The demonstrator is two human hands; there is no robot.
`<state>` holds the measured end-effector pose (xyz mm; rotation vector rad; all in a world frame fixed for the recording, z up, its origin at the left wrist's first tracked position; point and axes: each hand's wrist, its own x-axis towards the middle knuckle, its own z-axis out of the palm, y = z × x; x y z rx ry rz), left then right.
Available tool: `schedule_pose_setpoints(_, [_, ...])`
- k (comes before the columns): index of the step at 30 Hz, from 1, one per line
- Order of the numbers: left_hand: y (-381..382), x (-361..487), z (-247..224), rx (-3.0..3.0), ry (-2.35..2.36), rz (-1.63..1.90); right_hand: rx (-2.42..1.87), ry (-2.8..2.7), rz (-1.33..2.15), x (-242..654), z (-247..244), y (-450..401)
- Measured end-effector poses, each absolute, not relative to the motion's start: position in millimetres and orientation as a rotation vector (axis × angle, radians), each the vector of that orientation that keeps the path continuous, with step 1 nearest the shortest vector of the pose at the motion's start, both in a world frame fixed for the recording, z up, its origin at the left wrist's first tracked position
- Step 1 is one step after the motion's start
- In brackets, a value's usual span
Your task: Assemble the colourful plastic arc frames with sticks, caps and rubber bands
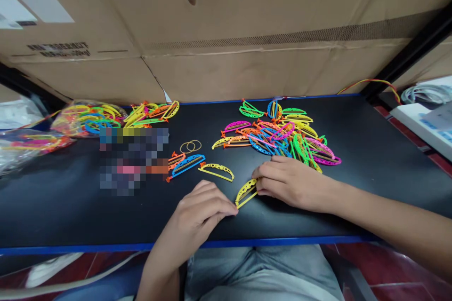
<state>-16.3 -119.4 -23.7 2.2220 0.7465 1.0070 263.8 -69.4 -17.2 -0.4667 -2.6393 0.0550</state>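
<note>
A small yellow plastic toy bow [243, 192] is held low over the dark table near its front edge. My right hand [294, 182] grips the bow's right end, with the fingers closed round it. At the lower left tip, the thumb and fingers of my left hand [205, 209] pinch together on the bow. My fingers hide parts of both ends. Just beyond my left hand lies another yellow bow [218, 168], and left of that a blue bow [189, 163] overlaps an orange one. Two thin rubber bands [191, 146] lie behind them.
A heap of colourful toy bows [271, 137] spreads beyond my right hand. More bows [150, 114] and clear bags of bows [90, 116] are at the back left. A large cardboard box [212, 75] stands behind the table [370, 150]. A pixelated patch hides part of the left side.
</note>
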Motion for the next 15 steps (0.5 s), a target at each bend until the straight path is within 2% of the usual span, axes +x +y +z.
schedule_pose_setpoints(8, [-123.6,-16.6,-18.6,2.178,0.732,1.131,-0.498,-2.678,0.117,265.1,0.5,-71.0])
schedule_pose_setpoints(12, [-122.2,-28.2,-15.2,2.066,0.663,1.387,-0.622,-2.666,-0.035,283.3,7.4,-59.8])
schedule_pose_setpoints(15, [-117.3,-36.2,-16.8,2.217,1.025,1.48,-0.677,-2.596,-0.096,294.2,10.9,-54.8])
